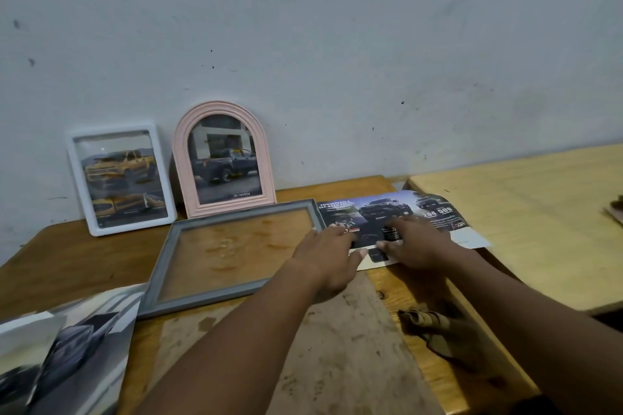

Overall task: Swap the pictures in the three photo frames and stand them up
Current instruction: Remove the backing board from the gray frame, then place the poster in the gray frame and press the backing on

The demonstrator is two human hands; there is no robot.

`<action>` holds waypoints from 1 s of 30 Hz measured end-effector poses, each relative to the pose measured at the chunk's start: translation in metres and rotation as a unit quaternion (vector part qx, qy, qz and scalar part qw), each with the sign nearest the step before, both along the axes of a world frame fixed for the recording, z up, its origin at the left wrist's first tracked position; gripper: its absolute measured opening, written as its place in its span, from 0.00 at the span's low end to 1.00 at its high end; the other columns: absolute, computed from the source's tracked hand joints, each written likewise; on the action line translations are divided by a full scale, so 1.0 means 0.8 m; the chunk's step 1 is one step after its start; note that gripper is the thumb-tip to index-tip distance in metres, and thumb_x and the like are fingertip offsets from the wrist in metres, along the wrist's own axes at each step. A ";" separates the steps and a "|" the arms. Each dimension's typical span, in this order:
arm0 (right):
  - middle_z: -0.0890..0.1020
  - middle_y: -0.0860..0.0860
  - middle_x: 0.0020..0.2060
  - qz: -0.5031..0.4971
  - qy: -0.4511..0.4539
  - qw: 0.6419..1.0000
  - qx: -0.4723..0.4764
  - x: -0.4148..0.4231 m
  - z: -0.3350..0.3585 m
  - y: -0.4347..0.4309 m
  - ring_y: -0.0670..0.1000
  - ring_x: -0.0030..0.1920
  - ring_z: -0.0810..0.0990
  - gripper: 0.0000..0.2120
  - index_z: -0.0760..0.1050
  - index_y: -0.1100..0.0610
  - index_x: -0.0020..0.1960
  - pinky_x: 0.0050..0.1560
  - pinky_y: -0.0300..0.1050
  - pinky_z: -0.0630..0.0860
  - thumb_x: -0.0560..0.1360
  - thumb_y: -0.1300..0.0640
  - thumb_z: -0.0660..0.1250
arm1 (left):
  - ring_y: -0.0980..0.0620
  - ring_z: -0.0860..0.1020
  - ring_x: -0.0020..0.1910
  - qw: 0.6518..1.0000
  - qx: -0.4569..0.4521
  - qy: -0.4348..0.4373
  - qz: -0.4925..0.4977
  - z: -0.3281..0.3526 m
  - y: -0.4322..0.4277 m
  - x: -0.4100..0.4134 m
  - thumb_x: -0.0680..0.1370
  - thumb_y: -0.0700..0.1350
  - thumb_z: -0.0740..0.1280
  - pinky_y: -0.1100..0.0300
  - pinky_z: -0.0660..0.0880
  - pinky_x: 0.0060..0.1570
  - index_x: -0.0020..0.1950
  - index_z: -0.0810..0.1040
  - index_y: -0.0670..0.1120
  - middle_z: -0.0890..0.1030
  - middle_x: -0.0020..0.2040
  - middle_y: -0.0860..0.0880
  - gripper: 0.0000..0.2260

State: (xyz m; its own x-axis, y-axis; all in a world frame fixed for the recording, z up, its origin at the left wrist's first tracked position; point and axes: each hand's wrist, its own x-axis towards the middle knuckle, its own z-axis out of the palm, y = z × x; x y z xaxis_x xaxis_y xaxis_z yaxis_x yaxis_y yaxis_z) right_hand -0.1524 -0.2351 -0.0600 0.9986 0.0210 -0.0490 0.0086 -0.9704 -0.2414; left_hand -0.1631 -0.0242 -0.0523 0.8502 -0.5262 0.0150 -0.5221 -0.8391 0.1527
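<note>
A white frame (123, 178) with a yellow truck picture and a pink arched frame (224, 162) with a dark truck picture stand against the wall. A grey frame (161, 274) lies flat on the wooden table, with no picture in it; the wood shows through. Right of it lies a dark car brochure picture (387, 209). My left hand (328, 256) rests flat on the picture's left part, fingers straight. My right hand (414, 242) presses flat on its middle, fingers spread.
The brown wooden table (67, 263) meets a paler table (522, 212) on the right. Loose car pictures (67, 354) lie at the front left. A crumpled brown scrap (428, 323) lies near my right forearm. The wall is close behind the frames.
</note>
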 end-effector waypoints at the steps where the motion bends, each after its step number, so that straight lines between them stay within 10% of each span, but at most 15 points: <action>1: 0.73 0.53 0.70 -0.011 -0.003 1.000 0.000 0.002 0.000 0.002 0.58 0.70 0.68 0.30 0.69 0.49 0.71 0.68 0.61 0.67 0.75 0.33 0.61 | 0.48 0.60 0.78 1.000 -0.002 0.001 -0.001 -0.001 0.002 0.002 0.85 0.59 0.51 0.45 0.55 0.76 0.76 0.67 0.48 0.68 0.76 0.48 0.24; 12: 0.70 0.48 0.73 0.003 -0.009 1.000 -0.016 0.005 0.000 0.014 0.57 0.72 0.66 0.29 0.66 0.43 0.73 0.67 0.64 0.67 0.76 0.34 0.60 | 0.45 0.72 0.64 0.999 0.012 -0.013 0.029 -0.007 0.000 0.009 0.84 0.60 0.53 0.48 0.71 0.61 0.67 0.73 0.47 0.76 0.64 0.45 0.22; 30: 0.79 0.53 0.61 0.151 -0.079 0.973 0.154 0.001 0.078 0.240 0.54 0.60 0.77 0.16 0.75 0.54 0.66 0.59 0.47 0.72 0.79 0.52 0.67 | 0.45 0.68 0.73 0.983 -0.065 -0.046 0.168 0.056 0.206 -0.034 0.82 0.53 0.61 0.48 0.67 0.70 0.77 0.66 0.50 0.70 0.76 0.46 0.23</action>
